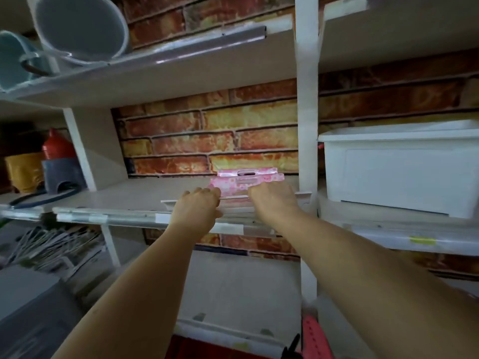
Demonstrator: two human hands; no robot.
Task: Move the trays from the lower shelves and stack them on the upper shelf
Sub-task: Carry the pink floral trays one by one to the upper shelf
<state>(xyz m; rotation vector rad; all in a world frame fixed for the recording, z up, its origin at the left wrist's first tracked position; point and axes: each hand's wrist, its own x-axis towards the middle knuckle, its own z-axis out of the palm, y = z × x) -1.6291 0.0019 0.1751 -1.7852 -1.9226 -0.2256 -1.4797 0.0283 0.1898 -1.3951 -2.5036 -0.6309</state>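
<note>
1. A white storage bin (399, 167) sits on the shelf at right; what it holds is hidden.
2. Two pink flowered trays (248, 178) lie stacked on the middle shelf (145, 193), far side, against the brick wall.
3. A white tray (233, 203) lies at the shelf's near edge — both hands grip its rim.
4. Left hand (201, 204) and right hand (272, 200) curl over it, arms stretched forward and up.
5. Two buckets (80, 27) lie tipped on the top shelf, left.

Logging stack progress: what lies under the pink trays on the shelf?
The pink trays sit on a white tray that both hands hold at its front edge. The trays cover whatever lies deeper in it.
</note>
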